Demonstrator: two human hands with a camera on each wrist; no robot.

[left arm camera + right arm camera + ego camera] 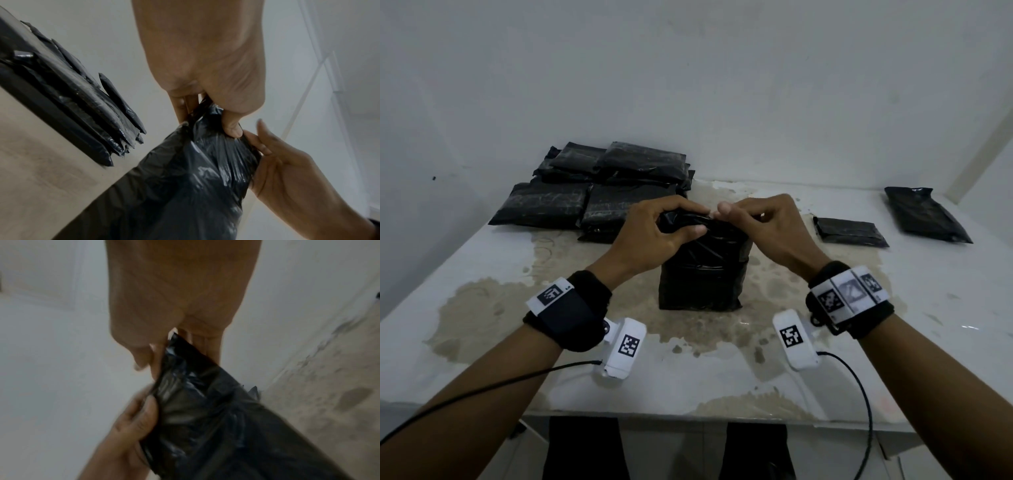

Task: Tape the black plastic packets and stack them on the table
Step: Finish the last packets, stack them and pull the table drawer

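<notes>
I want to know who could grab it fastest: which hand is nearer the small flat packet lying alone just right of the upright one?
Right. The right hand pinches the upright packet beside the small flat packet; the left hand grips its far side.

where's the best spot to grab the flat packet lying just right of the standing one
Probably by a long edge of the flat packet, coming from above with the right hand: it lies flat and alone on the table, thin enough to pinch.
</notes>
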